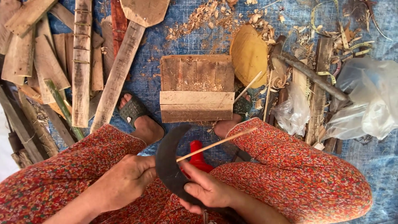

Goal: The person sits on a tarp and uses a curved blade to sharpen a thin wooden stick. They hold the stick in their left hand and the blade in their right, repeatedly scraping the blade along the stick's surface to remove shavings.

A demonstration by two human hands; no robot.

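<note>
right hand (207,188) grips curved dark blade (169,166) | left hand (128,178) pinches thin bamboo stick (215,144) against it | above red stool (198,157)

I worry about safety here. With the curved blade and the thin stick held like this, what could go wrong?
1. The right hand lies directly on the dark curved blade; a slip could cut the fingers.
2. The left hand grips beside the edge where the thin bamboo stick crosses it; the stick might snap or jump.
3. The blade works over the lap, above the sandalled foot; a drop could injure it.
</note>
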